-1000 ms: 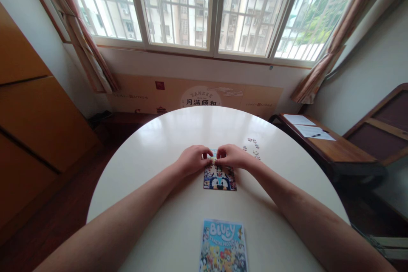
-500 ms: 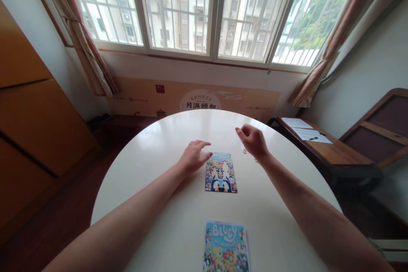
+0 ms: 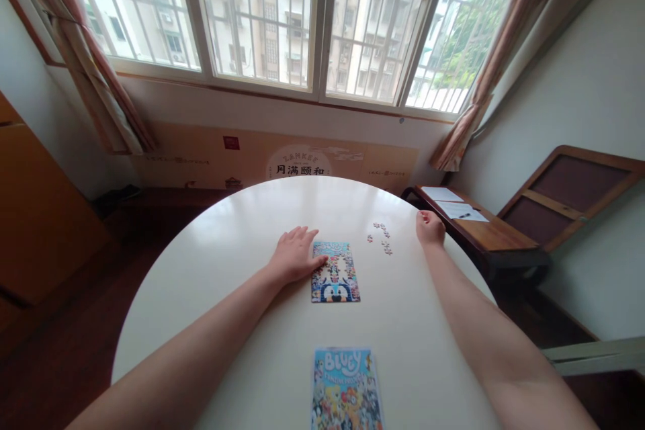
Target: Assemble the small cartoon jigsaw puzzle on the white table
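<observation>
A partly assembled jigsaw puzzle (image 3: pixel 336 291) lies flat on the white round table, with pale gaps in its middle and a blue dog face along its near edge. My left hand (image 3: pixel 296 255) rests at its left side, fingers spread, the thumb over the puzzle's left edge. Several loose puzzle pieces (image 3: pixel 385 234) are scattered to the right of the puzzle. Further right, close to the table's edge, my right hand (image 3: pixel 431 227) is closed with fingers curled in. Whatever it may hold is too small or hidden to make out.
A colourful Bluey picture sheet (image 3: pixel 347 383) lies on the near part of the table (image 3: pixel 216 363). Beyond the right rim stands a wooden bench (image 3: pixel 496 234) with papers (image 3: pixel 461 210) and a pen. A barred window and a wall with a printed banner (image 3: pixel 353 168) face me.
My right hand has moved right, away from the loose pieces, which now show more fully. My left hand has settled against the puzzle's left edge. The view has turned slightly right.
</observation>
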`<act>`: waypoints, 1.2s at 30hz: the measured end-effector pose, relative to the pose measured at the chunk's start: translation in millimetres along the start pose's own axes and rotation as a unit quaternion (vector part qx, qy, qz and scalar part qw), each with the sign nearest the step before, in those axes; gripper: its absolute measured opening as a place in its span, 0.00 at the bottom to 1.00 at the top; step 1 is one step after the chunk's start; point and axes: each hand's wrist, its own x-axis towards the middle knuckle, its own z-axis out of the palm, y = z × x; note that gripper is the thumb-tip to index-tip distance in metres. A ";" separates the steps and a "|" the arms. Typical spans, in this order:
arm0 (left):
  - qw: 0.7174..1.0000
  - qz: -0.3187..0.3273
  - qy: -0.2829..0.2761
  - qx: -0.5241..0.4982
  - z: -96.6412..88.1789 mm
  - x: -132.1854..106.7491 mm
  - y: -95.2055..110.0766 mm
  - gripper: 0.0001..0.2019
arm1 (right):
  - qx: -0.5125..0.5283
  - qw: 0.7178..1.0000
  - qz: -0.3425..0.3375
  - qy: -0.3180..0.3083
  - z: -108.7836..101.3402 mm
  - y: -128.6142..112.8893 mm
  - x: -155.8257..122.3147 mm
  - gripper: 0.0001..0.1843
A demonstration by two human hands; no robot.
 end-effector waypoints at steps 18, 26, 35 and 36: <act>0.999 0.015 0.016 -0.048 -0.2 3.3 -4.7 0.33 | 0.037 0.967 -0.177 -0.182 -20.1 -27.7 -29.4 0.17; 0.989 0.040 0.086 -0.117 2.1 5.4 -8.6 0.32 | -0.043 0.908 -0.262 -0.325 -39.1 -49.3 -36.7 0.11; 0.982 0.052 0.100 -0.152 -2.5 3.3 -5.8 0.32 | -0.083 0.913 -0.196 -0.348 -41.8 -58.0 -42.9 0.06; 0.981 0.057 0.104 -0.155 -2.6 3.3 -6.0 0.32 | -0.080 0.915 -0.192 -0.347 -41.3 -58.5 -43.2 0.05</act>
